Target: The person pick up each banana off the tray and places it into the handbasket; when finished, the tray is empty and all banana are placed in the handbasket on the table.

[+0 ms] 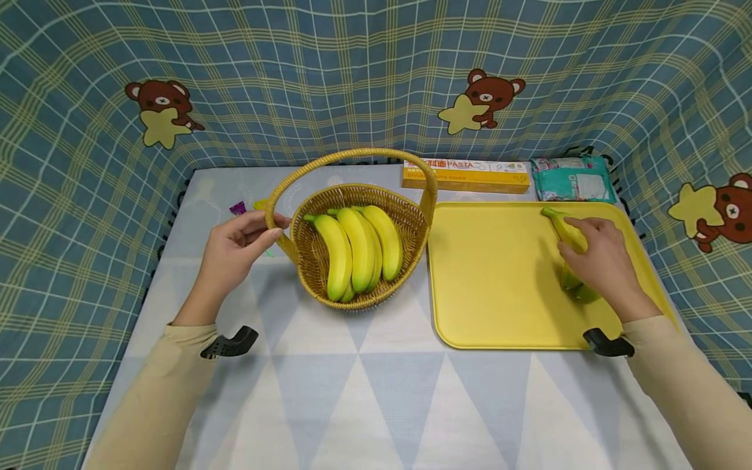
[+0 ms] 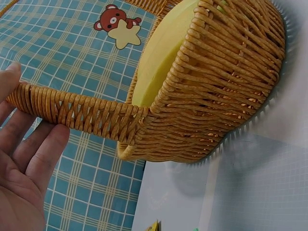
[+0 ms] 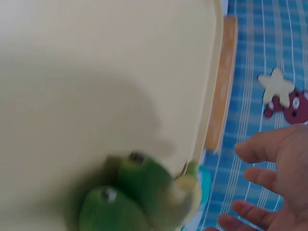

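My left hand [image 1: 236,245] pinches the handle of a wicker basket [image 1: 320,192] near its left end, thumb on one side and fingers on the other. Several yellow bananas [image 1: 360,251] lie side by side inside the basket. Over the right part of a yellow tray [image 1: 487,274], my right hand [image 1: 602,258] hovers with fingers loosely bent and spread, as the right wrist view shows. Below it on the tray lie a banana [image 1: 555,222] and green fruits [image 3: 113,209] with dark ends, partly hidden by the hand in the head view.
Behind the tray stand an orange and white pasta box [image 1: 464,177] and a teal packet [image 1: 572,179]. A small purple wrapped item [image 1: 237,208] lies left of the basket. A plaid curtain [image 1: 329,78] with bear prints encloses the table's back and sides.
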A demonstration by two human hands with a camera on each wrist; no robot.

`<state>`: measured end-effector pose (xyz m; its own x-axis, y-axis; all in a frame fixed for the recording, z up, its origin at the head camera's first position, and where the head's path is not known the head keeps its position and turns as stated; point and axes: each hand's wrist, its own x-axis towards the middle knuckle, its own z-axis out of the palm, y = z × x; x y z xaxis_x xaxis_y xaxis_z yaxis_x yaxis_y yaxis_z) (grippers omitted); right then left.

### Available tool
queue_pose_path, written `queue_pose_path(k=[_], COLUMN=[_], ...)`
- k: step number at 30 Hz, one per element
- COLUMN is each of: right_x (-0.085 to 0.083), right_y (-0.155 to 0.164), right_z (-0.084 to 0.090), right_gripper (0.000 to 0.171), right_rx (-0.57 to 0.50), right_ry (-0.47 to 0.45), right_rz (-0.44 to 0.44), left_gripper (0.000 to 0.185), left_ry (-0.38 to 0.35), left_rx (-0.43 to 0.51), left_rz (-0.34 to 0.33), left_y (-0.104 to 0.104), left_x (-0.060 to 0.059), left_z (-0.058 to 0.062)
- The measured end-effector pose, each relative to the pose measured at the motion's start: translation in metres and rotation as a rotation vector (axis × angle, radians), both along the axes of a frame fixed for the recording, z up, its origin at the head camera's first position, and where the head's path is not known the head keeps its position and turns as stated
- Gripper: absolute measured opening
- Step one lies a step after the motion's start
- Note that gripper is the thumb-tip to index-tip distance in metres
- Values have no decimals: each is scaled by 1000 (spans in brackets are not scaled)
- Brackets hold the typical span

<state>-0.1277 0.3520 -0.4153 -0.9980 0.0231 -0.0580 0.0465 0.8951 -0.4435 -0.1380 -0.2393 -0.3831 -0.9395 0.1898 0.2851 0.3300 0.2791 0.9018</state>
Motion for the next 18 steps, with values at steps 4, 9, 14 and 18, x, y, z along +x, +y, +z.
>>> queue_pose_path(k=[4, 9, 14, 18], right_x=[-3, -5, -8, -11], right_y=[15, 20, 15, 11], right_z=[-3, -5, -10, -13], right_gripper=[65, 67, 70, 74], right_rx=[8, 9, -16, -23], right_ry=[-64, -119, -154, -173], right_rz=[-25, -18, 8, -1], left_gripper=[22, 22, 22, 22], left_ry=[0, -3, -1, 1], left_rx=[-7, -8, -11, -18], left_rz=[3, 4, 6, 11], left_y=[-1, -1, -1, -1], left_x=[-1, -1, -1, 0], left_z=[-2, -2, -1, -1])
